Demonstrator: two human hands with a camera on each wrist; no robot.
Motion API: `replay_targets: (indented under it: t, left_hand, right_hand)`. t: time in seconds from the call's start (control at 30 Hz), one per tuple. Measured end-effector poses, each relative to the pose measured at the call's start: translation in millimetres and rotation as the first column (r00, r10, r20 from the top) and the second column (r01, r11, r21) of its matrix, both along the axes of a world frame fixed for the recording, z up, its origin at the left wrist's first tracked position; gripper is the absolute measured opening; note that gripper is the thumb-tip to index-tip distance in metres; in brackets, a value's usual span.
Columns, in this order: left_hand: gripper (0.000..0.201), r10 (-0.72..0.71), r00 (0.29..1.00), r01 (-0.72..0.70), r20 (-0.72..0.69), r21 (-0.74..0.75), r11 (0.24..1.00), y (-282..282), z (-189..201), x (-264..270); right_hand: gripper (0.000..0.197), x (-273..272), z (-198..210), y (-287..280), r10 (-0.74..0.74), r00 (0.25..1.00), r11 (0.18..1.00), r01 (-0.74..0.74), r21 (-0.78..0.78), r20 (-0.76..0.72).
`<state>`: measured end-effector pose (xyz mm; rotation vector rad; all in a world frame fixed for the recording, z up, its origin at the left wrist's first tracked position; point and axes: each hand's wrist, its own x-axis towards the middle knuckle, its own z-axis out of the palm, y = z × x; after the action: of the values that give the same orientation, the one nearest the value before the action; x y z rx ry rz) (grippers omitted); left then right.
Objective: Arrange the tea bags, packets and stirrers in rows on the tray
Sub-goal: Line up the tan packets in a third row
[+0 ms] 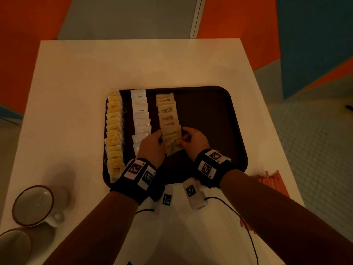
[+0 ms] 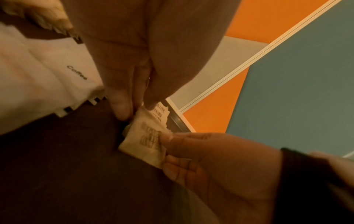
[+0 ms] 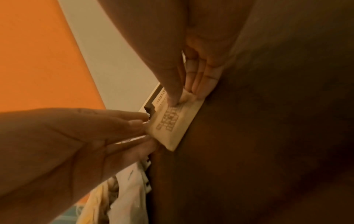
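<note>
A dark brown tray (image 1: 206,121) holds three rows: yellow tea bags (image 1: 114,131) at the left, white coffee packets (image 1: 141,115) beside them, and tan sugar packets (image 1: 168,113) in the middle. Both hands meet at the near end of the tan row. My left hand (image 1: 160,139) pinches the left edge of the nearest tan packet (image 1: 172,147). My right hand (image 1: 180,139) pinches its right edge, thumb on top. The left wrist view shows the packet (image 2: 143,139) lying flat on the tray. In the right wrist view it (image 3: 172,125) overlaps the packet behind.
Orange stirrers (image 1: 273,182) lie on the white table (image 1: 76,92), right of the tray. A white mug (image 1: 34,205) and a second cup (image 1: 13,245) stand at the near left. The tray's right half is bare. Cables trail at the table's front edge.
</note>
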<state>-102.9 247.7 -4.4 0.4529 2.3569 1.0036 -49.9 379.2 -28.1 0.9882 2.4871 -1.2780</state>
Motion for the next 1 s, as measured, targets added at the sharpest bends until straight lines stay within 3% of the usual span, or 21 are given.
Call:
replay_targets:
  t: [0.2, 0.4, 0.57, 0.63, 0.8, 1.0]
  left_hand:
    - [0.046, 0.011, 0.998, -0.012, 0.065, 0.019, 1.0, -9, -7, 17]
    - [0.047, 0.032, 0.989, -0.058, 0.144, 0.183, 0.981, -15, -8, 29]
    - [0.047, 0.037, 0.983, -0.085, 0.178, 0.266, 0.96, -21, -3, 43]
    - [0.047, 0.055, 0.984, -0.092, 0.171, 0.215, 0.972, -32, -3, 46]
    - [0.054, 0.274, 0.959, -0.283, 0.076, 0.15, 0.947, -62, -22, 33]
    - [0.058, 0.293, 0.948, -0.308, 0.121, 0.138, 0.941, -52, -18, 22]
  right_hand:
    - [0.055, 24, 6, -2, 0.022, 1.0, 0.999, -0.022, -0.033, 0.011]
    - [0.04, 38, 10, -2, 0.016, 1.0, 0.997, -0.015, -0.078, 0.015]
    - [0.049, 40, 14, 4, 0.005, 0.999, 0.997, -0.008, -0.077, -0.042]
    - [0.051, 43, 16, 3, 0.012, 1.0, 0.994, -0.014, -0.104, -0.023]
    - [0.051, 51, 13, 0, 0.013, 1.0, 0.996, -0.014, -0.09, -0.016]
    - [0.049, 57, 13, -10, -0.006, 1.0, 0.988, 0.005, -0.155, -0.006]
